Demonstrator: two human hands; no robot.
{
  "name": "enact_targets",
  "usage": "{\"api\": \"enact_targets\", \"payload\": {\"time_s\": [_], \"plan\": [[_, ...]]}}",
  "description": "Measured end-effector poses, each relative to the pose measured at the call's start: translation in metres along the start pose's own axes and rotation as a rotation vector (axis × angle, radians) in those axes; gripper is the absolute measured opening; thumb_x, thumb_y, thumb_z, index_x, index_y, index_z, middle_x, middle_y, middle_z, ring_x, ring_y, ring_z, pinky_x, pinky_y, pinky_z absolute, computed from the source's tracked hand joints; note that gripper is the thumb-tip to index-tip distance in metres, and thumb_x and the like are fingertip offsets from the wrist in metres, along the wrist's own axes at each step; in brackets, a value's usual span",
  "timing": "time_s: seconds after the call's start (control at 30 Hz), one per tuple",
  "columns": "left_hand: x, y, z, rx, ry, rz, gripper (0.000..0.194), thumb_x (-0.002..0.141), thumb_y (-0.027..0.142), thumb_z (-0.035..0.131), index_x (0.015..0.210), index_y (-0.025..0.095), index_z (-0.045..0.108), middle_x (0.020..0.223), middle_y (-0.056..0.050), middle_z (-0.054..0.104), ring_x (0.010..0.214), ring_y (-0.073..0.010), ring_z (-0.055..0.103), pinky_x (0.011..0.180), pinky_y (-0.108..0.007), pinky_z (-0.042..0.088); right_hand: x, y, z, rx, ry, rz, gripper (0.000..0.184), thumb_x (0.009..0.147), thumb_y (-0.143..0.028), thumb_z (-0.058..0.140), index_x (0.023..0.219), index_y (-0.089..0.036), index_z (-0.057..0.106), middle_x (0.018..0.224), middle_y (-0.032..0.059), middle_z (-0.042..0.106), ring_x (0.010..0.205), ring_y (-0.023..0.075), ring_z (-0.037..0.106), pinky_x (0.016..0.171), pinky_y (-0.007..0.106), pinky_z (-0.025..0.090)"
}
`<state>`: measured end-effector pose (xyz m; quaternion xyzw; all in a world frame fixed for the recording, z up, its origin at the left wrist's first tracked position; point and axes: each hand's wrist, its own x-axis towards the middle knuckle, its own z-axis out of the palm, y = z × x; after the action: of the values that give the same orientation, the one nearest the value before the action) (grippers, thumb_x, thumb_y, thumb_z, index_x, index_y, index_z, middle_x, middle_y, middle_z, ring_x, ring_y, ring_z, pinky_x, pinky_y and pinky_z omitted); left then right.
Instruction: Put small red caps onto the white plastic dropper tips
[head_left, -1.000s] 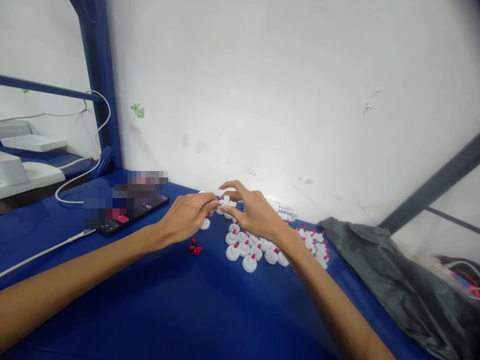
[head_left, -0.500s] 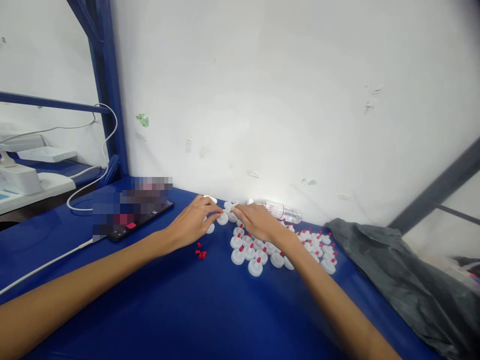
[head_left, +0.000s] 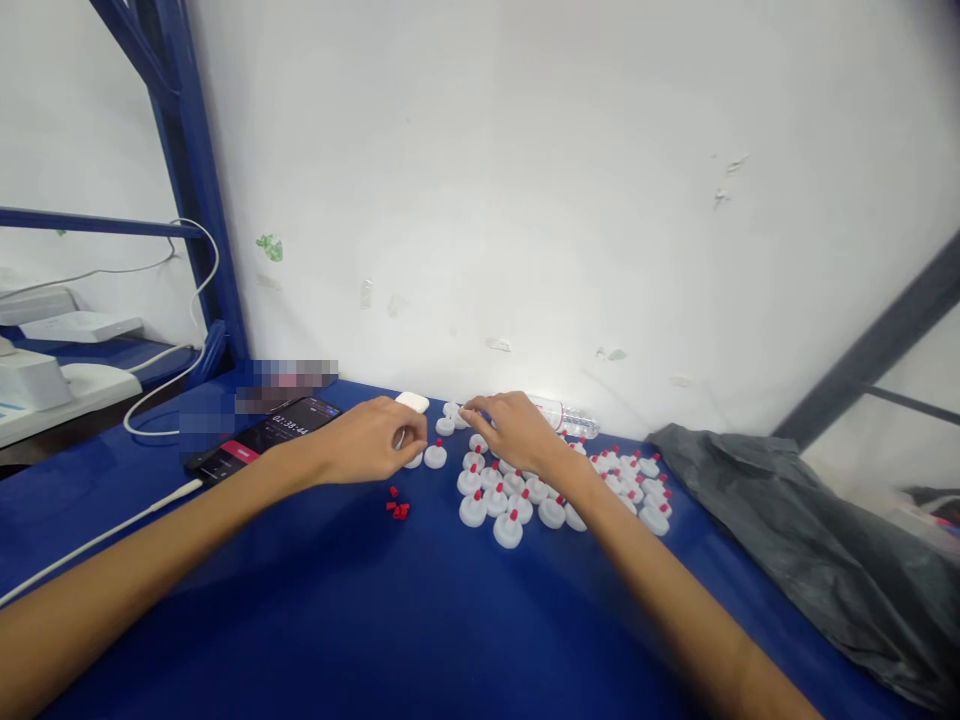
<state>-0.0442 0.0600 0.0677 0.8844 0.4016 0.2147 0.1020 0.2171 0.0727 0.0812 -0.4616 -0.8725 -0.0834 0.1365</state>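
Note:
My left hand [head_left: 375,440] is curled, thumb and forefinger forming a loop beside a white round spout cap [head_left: 414,461]. A bit of white shows through the loop; whether the fingertips hold anything is hidden. Just right of it, a white spout cap with a red tip [head_left: 435,456] stands upright by itself. My right hand [head_left: 517,430] reaches over from the right, fingers stretched out, fingertips close to a small cluster of white caps [head_left: 445,426] without visible red tips. Several small loose red tips [head_left: 397,510] lie in front of my left hand.
Many red-tipped white caps [head_left: 508,530] stand grouped below and right of my right hand. A clear plastic bottle [head_left: 579,420] lies against the wall. A phone [head_left: 285,432] with a cable, a white case [head_left: 412,401] and dark grey cloth [head_left: 780,540] rest on the blue surface [head_left: 360,620].
Both hands came together at a white cap, then parted. A red-tipped cap was set down and let go; my left hand moved left from it, while my right hand stays near the white caps.

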Motion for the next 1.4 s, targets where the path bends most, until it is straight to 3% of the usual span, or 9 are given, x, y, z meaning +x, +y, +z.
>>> {"api": "enact_targets", "payload": {"time_s": [0.07, 0.13, 0.37, 0.57, 0.73, 0.83, 1.03, 1.2, 1.4], "plan": [[-0.002, -0.001, -0.010, -0.094, -0.189, -0.034, 0.016, 0.090, 0.023, 0.072, 0.077, 0.023, 0.080, 0.070, 0.000, 0.077, 0.064, -0.0198, 0.066, 0.064, -0.030, 0.048, -0.001, -0.001, -0.004, 0.027, 0.024, 0.017, 0.031, 0.122, -0.035, 0.053, 0.121, -0.018, 0.079, 0.115, 0.0096, 0.086, 0.102, 0.0242, 0.078, 0.091, 0.035, 0.049], [-0.004, -0.003, -0.015, -0.154, -0.305, -0.079, 0.010, 0.085, 0.020, 0.075, 0.078, 0.022, 0.083, 0.069, 0.000, 0.079, 0.062, -0.0189, 0.066, 0.061, -0.028, 0.046, -0.002, -0.002, -0.005, 0.052, 0.035, 0.024, 0.025, 0.119, -0.035, 0.059, 0.121, -0.017, 0.077, 0.116, 0.0101, 0.084, 0.100, 0.0248, 0.077, 0.087, 0.035, 0.049], [-0.008, -0.001, -0.011, -0.206, -0.390, -0.118, 0.009, 0.082, 0.020, 0.076, 0.080, 0.020, 0.085, 0.067, 0.001, 0.077, 0.062, -0.0171, 0.066, 0.059, -0.025, 0.045, -0.004, -0.012, 0.001, 0.139, 0.017, -0.059, 0.014, 0.116, -0.021, 0.062, 0.126, -0.019, 0.071, 0.128, 0.0089, 0.076, 0.098, 0.0204, 0.076, 0.090, 0.034, 0.053], [-0.002, 0.002, -0.012, -0.208, -0.250, -0.088, 0.012, 0.089, 0.029, 0.072, 0.085, 0.022, 0.081, 0.079, -0.001, 0.082, 0.067, -0.0184, 0.069, 0.063, -0.026, 0.049, -0.004, -0.017, -0.001, 0.213, 0.015, -0.130, 0.014, 0.113, -0.023, 0.070, 0.128, -0.021, 0.070, 0.130, 0.0081, 0.076, 0.108, 0.0222, 0.076, 0.094, 0.035, 0.054], [0.004, 0.000, -0.009, -0.256, 0.101, -0.100, 0.029, 0.095, 0.047, 0.071, 0.097, 0.021, 0.082, 0.069, 0.000, 0.076, 0.060, -0.0180, 0.063, 0.062, -0.029, 0.049, -0.002, -0.021, -0.001, 0.224, 0.015, -0.123, 0.013, 0.110, -0.029, 0.078, 0.118, -0.021, 0.072, 0.121, 0.0073, 0.079, 0.106, 0.0248, 0.077, 0.089, 0.036, 0.050], [0.005, -0.002, -0.004, -0.266, 0.202, -0.119, 0.039, 0.097, 0.055, 0.069, 0.107, 0.021, 0.086, 0.066, 0.001, 0.073, 0.059, -0.0182, 0.061, 0.065, -0.031, 0.051, -0.002, -0.023, -0.001, 0.239, 0.055, -0.123, 0.008, 0.110, -0.025, 0.075, 0.115, -0.022, 0.069, 0.119, 0.0060, 0.078, 0.100, 0.0233, 0.075, 0.083, 0.034, 0.047], [0.005, -0.002, 0.005, -0.319, 0.247, -0.076, 0.043, 0.100, 0.060, 0.068, 0.107, 0.022, 0.087, 0.083, -0.003, 0.081, 0.062, -0.0177, 0.063, 0.066, -0.032, 0.054, -0.008, -0.027, -0.003, 0.278, 0.063, -0.168, 0.022, 0.108, -0.013, 0.064, 0.122, -0.025, 0.052, 0.115, 0.0039, 0.075, 0.077, 0.0191, 0.066, 0.070, 0.032, 0.042], [0.005, -0.002, 0.010, -0.282, 0.245, -0.031, 0.037, 0.103, 0.052, 0.066, 0.109, 0.022, 0.087, 0.099, -0.006, 0.085, 0.073, -0.0193, 0.068, 0.070, -0.032, 0.055, -0.008, -0.027, 0.000, 0.275, 0.069, -0.191, 0.030, 0.103, -0.013, 0.067, 0.119, -0.028, 0.045, 0.112, 0.0047, 0.075, 0.090, 0.0234, 0.068, 0.077, 0.033, 0.044], [0.004, -0.004, 0.015, -0.188, 0.240, -0.036, 0.029, 0.103, 0.038, 0.064, 0.110, 0.021, 0.087, 0.102, -0.006, 0.086, 0.076, -0.0191, 0.067, 0.075, -0.031, 0.052, -0.007, -0.026, 0.001, 0.239, 0.071, -0.207, 0.025, 0.107, -0.016, 0.065, 0.120, -0.026, 0.046, 0.114, 0.0073, 0.075, 0.093, 0.0251, 0.069, 0.079, 0.035, 0.045]]}}
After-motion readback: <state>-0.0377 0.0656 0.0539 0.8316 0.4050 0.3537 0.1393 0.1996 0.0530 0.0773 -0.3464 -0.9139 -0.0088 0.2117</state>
